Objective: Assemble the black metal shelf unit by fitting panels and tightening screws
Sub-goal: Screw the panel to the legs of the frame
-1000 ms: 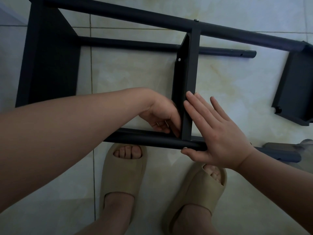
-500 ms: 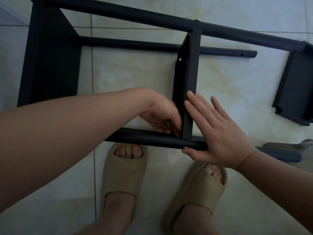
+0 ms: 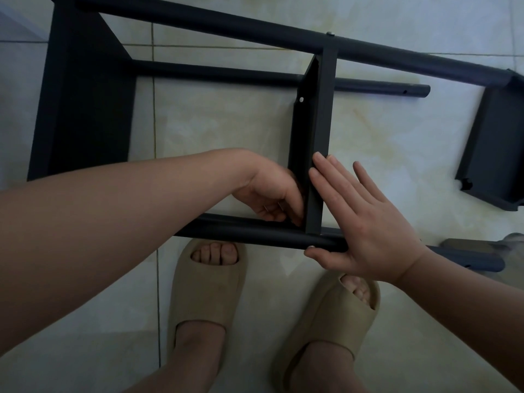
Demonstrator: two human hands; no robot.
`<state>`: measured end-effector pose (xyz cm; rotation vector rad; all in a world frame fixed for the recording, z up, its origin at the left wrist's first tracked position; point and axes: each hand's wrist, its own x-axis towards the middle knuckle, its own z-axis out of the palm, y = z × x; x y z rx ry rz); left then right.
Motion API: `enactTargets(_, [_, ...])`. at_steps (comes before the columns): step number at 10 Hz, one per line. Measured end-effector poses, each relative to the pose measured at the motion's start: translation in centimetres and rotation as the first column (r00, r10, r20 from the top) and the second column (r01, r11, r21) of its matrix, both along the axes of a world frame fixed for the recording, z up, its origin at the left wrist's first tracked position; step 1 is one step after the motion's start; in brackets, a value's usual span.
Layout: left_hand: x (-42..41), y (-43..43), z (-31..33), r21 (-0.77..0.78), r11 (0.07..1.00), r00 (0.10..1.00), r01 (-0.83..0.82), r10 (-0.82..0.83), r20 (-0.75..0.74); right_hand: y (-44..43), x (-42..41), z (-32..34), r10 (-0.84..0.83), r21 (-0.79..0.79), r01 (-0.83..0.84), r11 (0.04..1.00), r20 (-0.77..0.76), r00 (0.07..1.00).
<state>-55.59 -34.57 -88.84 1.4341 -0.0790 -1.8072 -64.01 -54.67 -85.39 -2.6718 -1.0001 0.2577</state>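
ok, shelf unit (image 3: 85,109) lies sideways on the tile floor (image 3: 226,123). right hand (image 3: 368,222) flat, fingers (image 3: 333,181) straight against the middle panel (image 3: 320,123), thumb under the near tube (image 3: 241,231). left hand (image 3: 272,194) fingers curl round small metal pieces (image 3: 280,206) at that joint.

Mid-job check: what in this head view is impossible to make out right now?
1. Head view: what, if anything, the left hand holds; its curled fingers tuck against the middle panel, only tiny glints showing.
2. Head view: the panel's joint with the near tube, covered by the left hand and the flat right hand.
3. Head view: the grey object at the right edge, blurred and cut off.
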Motion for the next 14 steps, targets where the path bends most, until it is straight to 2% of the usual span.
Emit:
enactTargets(1, [-0.22,0.1,-0.07,0.016,0.999,0.999,0.043,-0.043,-0.009,-0.01,-0.03,-0.07,0.002,0.009,-0.002,1.0,0.005,1.0])
enactTargets(8, [-0.01,0.09,-0.11,0.03,0.999,0.999,0.015,-0.014,-0.032,-0.03,-0.03,-0.07,0.003,0.004,-0.003,1.0,0.01,1.0])
enactTargets(12, [-0.05,0.03,-0.13,-0.013,1.0,1.0,-0.022,0.022,0.007,-0.04,-0.02,-0.07,0.002,-0.005,-0.002,1.0,0.004,1.0])
enactTargets(14, [-0.01,0.02,-0.02,0.028,1.0,0.999,-0.011,0.012,-0.039,-0.06,-0.04,-0.1,0.002,0.0,-0.002,1.0,0.01,1.0])
